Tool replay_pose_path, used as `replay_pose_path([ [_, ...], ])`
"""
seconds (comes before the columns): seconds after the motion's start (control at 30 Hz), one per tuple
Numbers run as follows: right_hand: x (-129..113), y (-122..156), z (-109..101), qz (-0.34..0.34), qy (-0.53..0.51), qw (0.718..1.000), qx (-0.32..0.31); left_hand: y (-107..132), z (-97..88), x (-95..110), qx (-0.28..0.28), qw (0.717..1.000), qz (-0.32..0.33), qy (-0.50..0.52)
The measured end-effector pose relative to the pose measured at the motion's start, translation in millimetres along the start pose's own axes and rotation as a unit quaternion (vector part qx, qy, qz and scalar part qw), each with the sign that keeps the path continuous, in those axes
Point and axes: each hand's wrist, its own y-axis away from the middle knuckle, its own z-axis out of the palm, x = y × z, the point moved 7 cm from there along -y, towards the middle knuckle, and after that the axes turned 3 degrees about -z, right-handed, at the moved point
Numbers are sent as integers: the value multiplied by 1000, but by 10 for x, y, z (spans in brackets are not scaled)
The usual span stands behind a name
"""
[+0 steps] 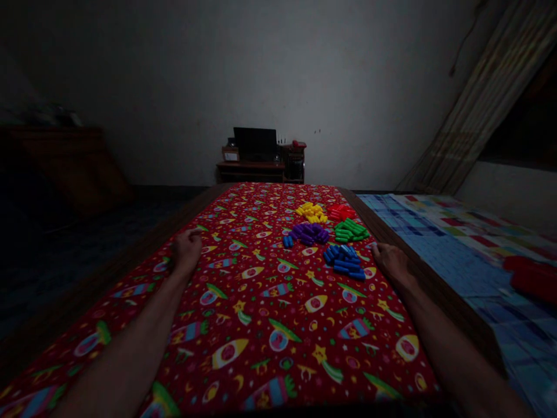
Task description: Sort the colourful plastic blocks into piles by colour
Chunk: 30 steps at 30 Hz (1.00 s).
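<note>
My left hand point(188, 247) rests on the left side of a red patterned cloth point(261, 313), its fingers curled in and nothing seen in them. At the cloth's right edge lies my right hand point(391, 259), fingers also curled, near the blue and green piles. Small coloured cylinders lie in groups on the cloth: yellow point(311, 212), red point(342, 212), purple point(310, 234), green point(350, 230) and blue point(344, 261). A few more blue cylinders point(288, 241) sit just left of the purple pile. Neither hand touches the cylinders.
Beyond the table's far end stands a small desk point(250, 168) with a dark monitor point(256, 143). A wooden cabinet point(69, 168) is at the left. On the right are a blue checked sheet point(435, 249), a red item point(528, 278) and a curtain point(483, 104). The room is dim.
</note>
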Motion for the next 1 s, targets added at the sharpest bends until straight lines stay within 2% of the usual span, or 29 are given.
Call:
replay_pose_path([
  [0.07, 6, -2, 9, 4, 0, 1000, -1, 135, 204, 323, -40, 999, 35, 11],
  [0.13, 10, 0, 11, 5, -2, 1000, 2, 379, 558, 828, -160, 975, 149, 45],
  [0.2, 7, 4, 6, 1, -5, 1000, 6, 652, 831, 1274, -229, 943, 236, 52],
  [0.3, 6, 8, -2, 2, -8, 1000, 4, 879, 1027, 1655, -230, 929, 289, -13],
  [0.43, -6, 0, -2, 3, -7, 1000, -2, 929, 1037, 1752, -220, 931, 286, -57],
  [0.53, -15, -14, 9, 3, -6, 1000, -3, 1041, 998, 1828, -240, 922, 302, 1],
  [0.63, -13, -16, 9, 5, -5, 1000, -2, 1316, 984, 2060, -269, 891, 357, 79],
  [0.73, -17, -7, -5, 1, -8, 1000, 0, 1625, 1014, 2298, -291, 862, 402, 106],
  [0.8, -23, -1, -13, -4, -10, 1000, 1, 1770, 1034, 2389, -297, 853, 414, 115],
  [1.0, -38, 7, -28, -10, -8, 1000, 3, 1869, 1109, 2325, -283, 870, 388, 111],
])
